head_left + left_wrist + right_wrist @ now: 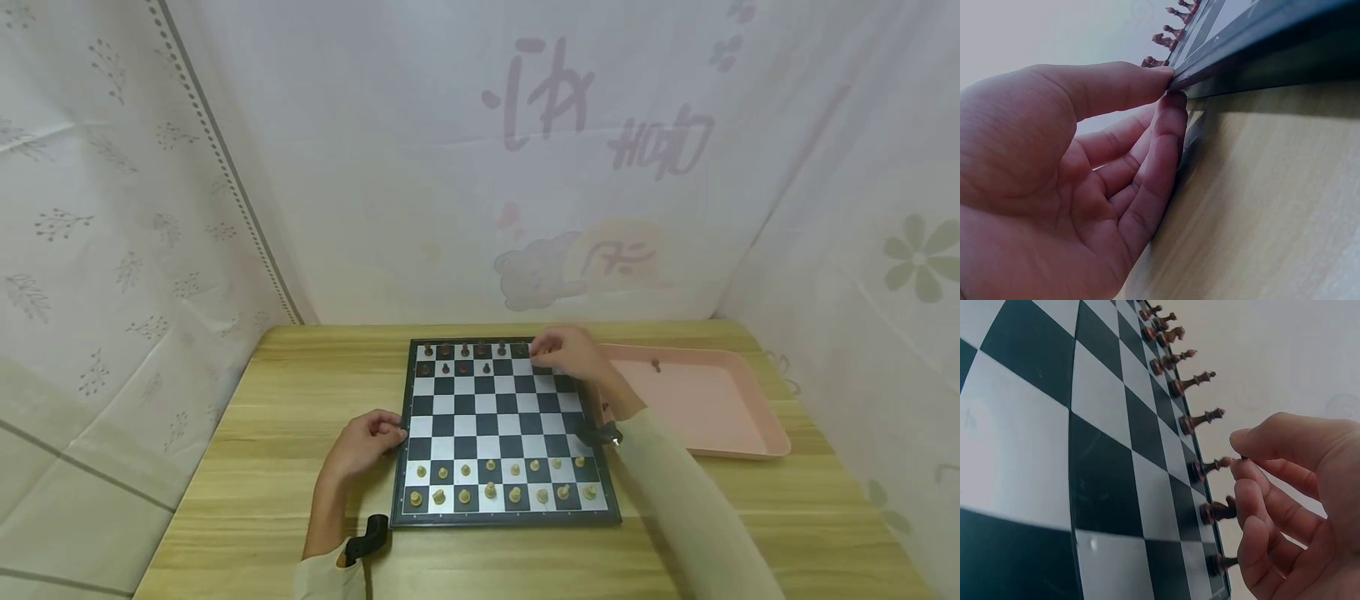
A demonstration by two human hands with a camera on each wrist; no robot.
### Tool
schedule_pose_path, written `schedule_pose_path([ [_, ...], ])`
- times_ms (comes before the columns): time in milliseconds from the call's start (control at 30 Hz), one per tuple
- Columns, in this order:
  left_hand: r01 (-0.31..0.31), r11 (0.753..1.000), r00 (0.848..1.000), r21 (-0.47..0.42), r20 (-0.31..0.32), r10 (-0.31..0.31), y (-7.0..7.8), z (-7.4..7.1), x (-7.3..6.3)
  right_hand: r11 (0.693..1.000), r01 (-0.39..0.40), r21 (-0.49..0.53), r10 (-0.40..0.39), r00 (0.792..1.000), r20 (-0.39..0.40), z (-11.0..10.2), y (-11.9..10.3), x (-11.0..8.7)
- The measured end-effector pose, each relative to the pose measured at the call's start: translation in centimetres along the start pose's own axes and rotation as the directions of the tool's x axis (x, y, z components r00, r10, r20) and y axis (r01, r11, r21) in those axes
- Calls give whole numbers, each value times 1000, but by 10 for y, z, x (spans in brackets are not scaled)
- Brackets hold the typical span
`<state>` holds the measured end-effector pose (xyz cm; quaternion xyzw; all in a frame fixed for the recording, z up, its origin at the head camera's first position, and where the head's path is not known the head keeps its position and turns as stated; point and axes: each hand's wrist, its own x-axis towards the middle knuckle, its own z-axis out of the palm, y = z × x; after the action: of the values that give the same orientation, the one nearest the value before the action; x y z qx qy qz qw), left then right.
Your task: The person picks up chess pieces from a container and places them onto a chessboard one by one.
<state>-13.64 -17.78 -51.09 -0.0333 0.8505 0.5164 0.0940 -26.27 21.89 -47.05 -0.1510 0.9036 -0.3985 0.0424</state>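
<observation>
A folding-style chessboard (453,404) lies on the wooden table, with light pieces (491,490) in two rows at its near side. Dark pieces (465,350) stand along the far row, with several dark pawns (486,368) before them on the left. My left hand (363,442) pinches the board's left edge (1260,56) between thumb and fingers. Over the far right corner, my right hand (570,354) has thumb and forefinger together at the head of a dark bishop (1209,467). A dark knight (1216,511) and another dark piece (1222,564) stand beside it, under the hand.
Right of the board sits a pink tray (720,408) holding a dark chess piece (656,365); my right forearm crosses its left part. Patterned white curtains (390,208) hang behind the table and on both sides.
</observation>
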Motion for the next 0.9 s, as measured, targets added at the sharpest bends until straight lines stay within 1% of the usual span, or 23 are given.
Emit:
schedule_pose_path([
  [167,-7,1000,1000,1,-2,7,1,0,-1,998,48,-28,-48,999,2,9,-3,5],
  [267,-16,1000,1000,8,-2,16,0,0,0,997,66,-26,-66,998,3,14,-4,7],
  [500,-6,1000,1000,3,-5,6,2,0,-1,999,25,-28,-24,1000,17,24,-11,12],
  [667,3,1000,1000,-1,-9,-3,1,1,0,998,28,-49,-26,999,23,29,-12,15],
  [900,-12,1000,1000,-8,-2,12,2,-1,-2,997,35,-71,-33,999,29,33,-12,19],
])
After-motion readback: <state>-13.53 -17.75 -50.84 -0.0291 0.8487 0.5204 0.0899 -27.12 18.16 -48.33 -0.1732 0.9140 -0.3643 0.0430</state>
